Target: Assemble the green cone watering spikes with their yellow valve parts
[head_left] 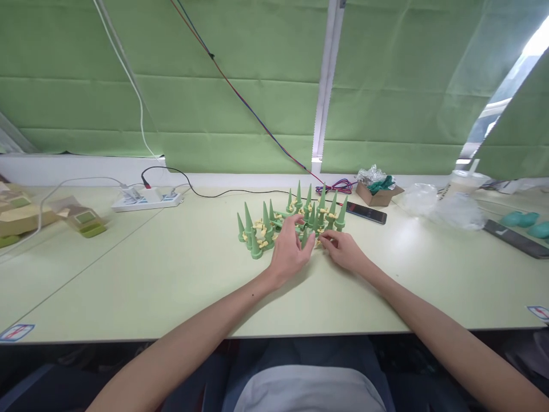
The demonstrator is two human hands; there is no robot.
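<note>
Several green cone-shaped spikes (pixel 254 243) with round bases stand upright in a cluster at the middle of the table. Small yellow pieces (pixel 258 224) sit among them. My left hand (pixel 289 252) is at the front of the cluster, its thumb and index finger apart; its other fingers are partly hidden and no held thing shows. Close on its right, my right hand (pixel 342 249) pinches at the cluster's front edge. A small yellow piece (pixel 318 243) shows at those fingertips, though its exact shape is too small to tell.
Behind the cones lies a phone (pixel 366 213), beside a small cardboard box (pixel 379 195). A power strip (pixel 148 199) with cables and an opened carton (pixel 77 216) are on the left. Plastic bags (pixel 458 212), a drink cup (pixel 465 182) and another dark phone (pixel 517 238) are on the right.
</note>
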